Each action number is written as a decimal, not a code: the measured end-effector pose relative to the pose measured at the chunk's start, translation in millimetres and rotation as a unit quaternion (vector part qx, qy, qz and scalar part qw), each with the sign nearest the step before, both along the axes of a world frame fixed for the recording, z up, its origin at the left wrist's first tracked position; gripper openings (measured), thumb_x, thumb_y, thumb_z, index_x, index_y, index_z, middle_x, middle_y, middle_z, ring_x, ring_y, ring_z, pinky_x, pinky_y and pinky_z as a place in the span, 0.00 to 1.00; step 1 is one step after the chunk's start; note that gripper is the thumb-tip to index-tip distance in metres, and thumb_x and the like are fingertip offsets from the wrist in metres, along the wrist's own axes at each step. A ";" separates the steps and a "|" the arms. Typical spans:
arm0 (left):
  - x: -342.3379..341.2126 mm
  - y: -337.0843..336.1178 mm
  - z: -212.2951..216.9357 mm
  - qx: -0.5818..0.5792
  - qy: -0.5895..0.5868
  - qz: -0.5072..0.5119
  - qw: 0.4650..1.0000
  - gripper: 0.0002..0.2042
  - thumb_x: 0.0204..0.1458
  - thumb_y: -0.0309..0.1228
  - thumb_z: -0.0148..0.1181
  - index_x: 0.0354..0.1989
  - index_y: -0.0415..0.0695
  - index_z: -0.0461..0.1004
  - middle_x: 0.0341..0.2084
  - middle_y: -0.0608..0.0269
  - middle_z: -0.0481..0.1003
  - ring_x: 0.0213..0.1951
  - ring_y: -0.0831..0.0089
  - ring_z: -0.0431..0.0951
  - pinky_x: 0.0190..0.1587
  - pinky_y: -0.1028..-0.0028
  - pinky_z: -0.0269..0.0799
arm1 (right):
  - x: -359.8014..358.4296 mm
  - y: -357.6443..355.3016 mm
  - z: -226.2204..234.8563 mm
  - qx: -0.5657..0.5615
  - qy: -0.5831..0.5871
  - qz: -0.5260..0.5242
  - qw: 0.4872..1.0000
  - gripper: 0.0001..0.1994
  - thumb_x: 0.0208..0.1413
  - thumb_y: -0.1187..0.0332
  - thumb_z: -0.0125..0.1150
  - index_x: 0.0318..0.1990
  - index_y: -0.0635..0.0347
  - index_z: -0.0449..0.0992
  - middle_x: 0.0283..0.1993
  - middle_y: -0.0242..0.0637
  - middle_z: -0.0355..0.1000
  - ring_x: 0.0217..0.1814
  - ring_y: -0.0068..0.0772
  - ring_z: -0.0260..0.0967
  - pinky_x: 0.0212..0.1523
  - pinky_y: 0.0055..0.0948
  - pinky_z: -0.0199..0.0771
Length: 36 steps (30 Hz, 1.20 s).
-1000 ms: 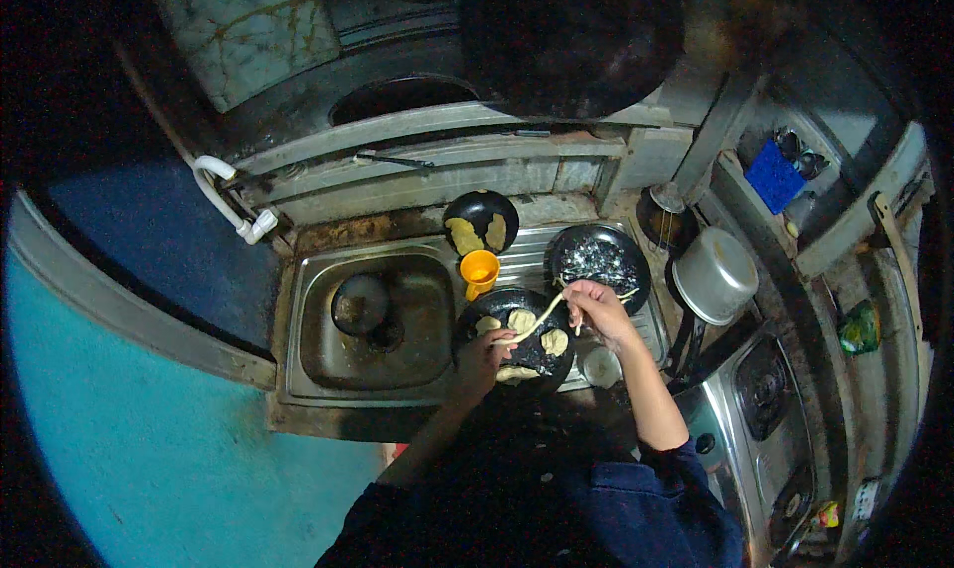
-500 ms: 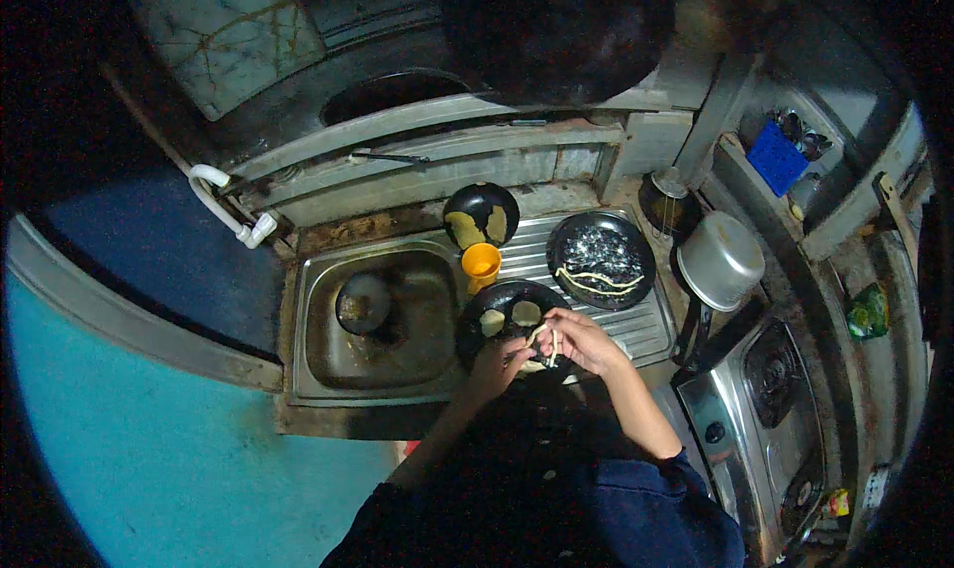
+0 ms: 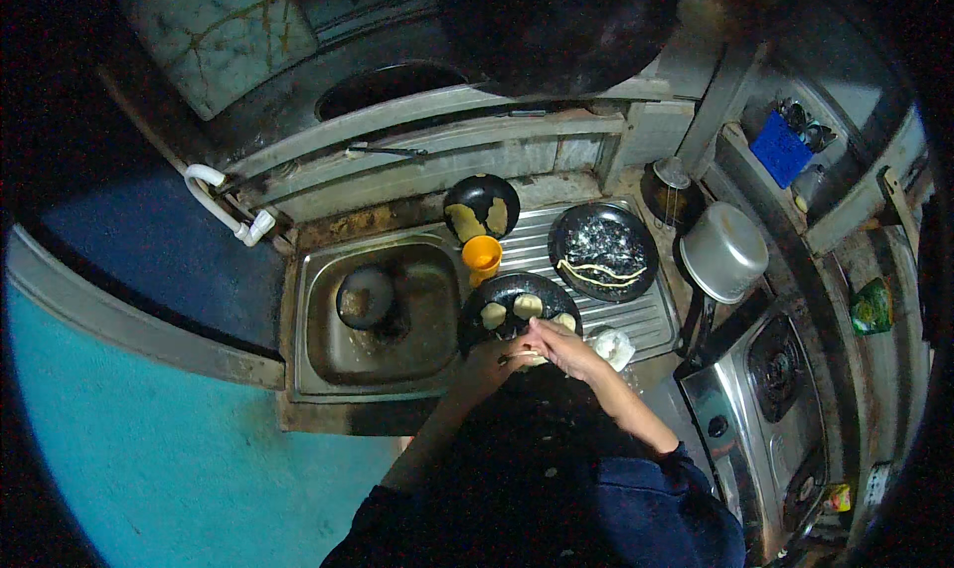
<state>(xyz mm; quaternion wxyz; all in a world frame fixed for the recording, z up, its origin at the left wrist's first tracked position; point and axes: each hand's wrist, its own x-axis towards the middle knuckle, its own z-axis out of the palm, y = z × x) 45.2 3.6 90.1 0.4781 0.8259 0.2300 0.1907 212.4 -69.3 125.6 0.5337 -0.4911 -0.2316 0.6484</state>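
My left hand [image 3: 495, 364] and my right hand [image 3: 562, 348] are pressed together over the near edge of a black plate [image 3: 510, 324]. The right palm lies across the left, and a thin bit of pale dough strip [image 3: 515, 354] shows between them; the rest is hidden. Several flattened dough pieces [image 3: 528, 306] lie on that plate. To its right, a second black plate [image 3: 567, 234] is dusted with white flour [image 3: 608, 242] and carries long dough strips [image 3: 602, 274] along its near side. Beside my right hand is a white bag or small container [image 3: 613, 347].
A steel sink [image 3: 417, 364] with a dark round pot [image 3: 364, 298] is at left. An orange cup [image 3: 481, 255] stands before a black dish [image 3: 483, 192] holding flat brownish pieces. A silver pot [image 3: 723, 253], a strainer [image 3: 672, 173] and a gas stove [image 3: 740, 439] are at right.
My hands have come together; the dough strip stretched between my fingers is now mostly hidden between the palms. The white item beside my right hand shows more.
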 end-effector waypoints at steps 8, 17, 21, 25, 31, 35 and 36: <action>-7.4 9.6 28.9 0.001 0.002 0.047 0.999 0.15 0.45 0.38 0.60 0.37 0.42 0.70 0.30 0.59 0.75 0.34 0.67 0.76 0.37 0.71 0.70 | 12.4 0.4 -10.1 0.023 -0.174 0.209 0.962 0.16 0.57 0.56 0.49 0.34 0.59 0.76 0.25 0.26 0.70 0.28 0.16 0.64 0.35 0.17 0.64; -8.6 0.8 27.7 0.024 0.000 0.049 0.999 0.13 0.47 0.39 0.58 0.36 0.45 0.73 0.28 0.56 0.74 0.31 0.63 0.76 0.33 0.70 0.70 | 11.9 -3.7 2.9 0.003 -0.214 0.183 0.960 0.14 0.56 0.59 0.52 0.25 0.59 0.75 0.20 0.25 0.67 0.23 0.15 0.63 0.26 0.16 0.60; -10.1 -0.1 26.8 0.042 0.019 0.047 0.998 0.11 0.48 0.37 0.57 0.37 0.47 0.73 0.27 0.57 0.74 0.29 0.63 0.75 0.32 0.70 0.70 | 16.5 -3.1 0.4 -0.021 -0.209 0.193 0.958 0.12 0.53 0.61 0.55 0.28 0.59 0.77 0.21 0.25 0.69 0.23 0.15 0.62 0.25 0.16 0.60; -12.8 -2.4 39.8 0.089 -0.018 0.048 0.995 0.10 0.48 0.37 0.57 0.38 0.48 0.74 0.26 0.57 0.74 0.29 0.63 0.76 0.32 0.70 0.70 | 16.3 -6.2 11.2 0.007 -0.190 0.168 0.967 0.09 0.51 0.63 0.59 0.31 0.60 0.77 0.24 0.25 0.70 0.24 0.14 0.62 0.26 0.16 0.62; -12.2 -0.6 15.8 0.040 -0.012 0.079 0.996 0.13 0.49 0.39 0.56 0.36 0.43 0.73 0.28 0.54 0.75 0.30 0.60 0.76 0.32 0.67 0.70 | 13.0 -6.9 8.8 0.032 -0.167 0.114 0.979 0.06 0.48 0.69 0.61 0.31 0.61 0.77 0.28 0.27 0.72 0.29 0.15 0.65 0.30 0.16 0.64; -10.6 -2.1 27.7 0.050 0.010 0.102 0.994 0.14 0.50 0.41 0.54 0.33 0.41 0.73 0.27 0.51 0.74 0.28 0.58 0.76 0.30 0.66 0.70 | 9.7 -7.3 17.4 0.059 -0.183 0.109 0.975 0.05 0.47 0.70 0.62 0.30 0.61 0.76 0.29 0.28 0.72 0.30 0.15 0.66 0.33 0.16 0.65; -11.2 -1.3 28.1 0.048 0.014 0.099 0.994 0.15 0.50 0.42 0.53 0.32 0.41 0.73 0.26 0.51 0.74 0.27 0.58 0.76 0.30 0.66 0.70 | 8.7 -7.4 17.8 0.065 -0.197 0.109 0.972 0.06 0.47 0.70 0.62 0.31 0.62 0.76 0.29 0.28 0.72 0.31 0.15 0.66 0.33 0.16 0.65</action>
